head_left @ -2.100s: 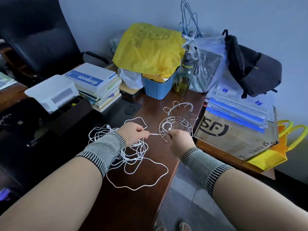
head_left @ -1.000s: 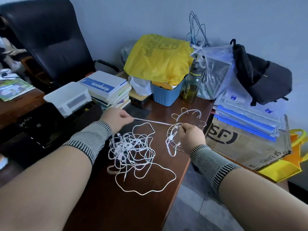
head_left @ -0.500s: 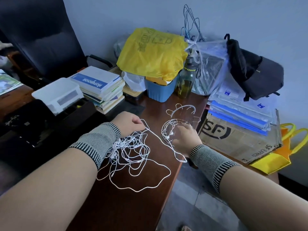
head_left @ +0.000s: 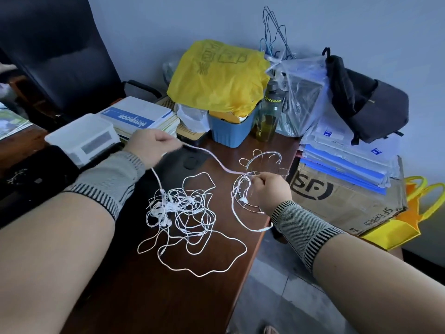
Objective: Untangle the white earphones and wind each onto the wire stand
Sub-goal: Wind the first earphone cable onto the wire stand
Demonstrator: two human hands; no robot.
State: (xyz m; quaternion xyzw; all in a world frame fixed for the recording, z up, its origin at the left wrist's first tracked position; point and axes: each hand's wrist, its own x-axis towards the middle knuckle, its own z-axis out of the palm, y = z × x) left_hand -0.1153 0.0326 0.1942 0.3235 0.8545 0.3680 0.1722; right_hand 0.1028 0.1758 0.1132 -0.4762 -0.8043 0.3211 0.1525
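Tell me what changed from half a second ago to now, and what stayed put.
The left hand has lifted up and back toward the books, pulling a white cord taut out of the tangle of earphones toward the wire stand. The right hand still grips the cord at the stand. The tangle stays on the desk; the clutter behind is unmoved.

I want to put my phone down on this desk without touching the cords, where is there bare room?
Bare wood shows on the desk near its front edge, between the earphone tangle and you. A smaller patch lies between the blue tub and the wire stand. The back, with books and cardboard box, is crowded.
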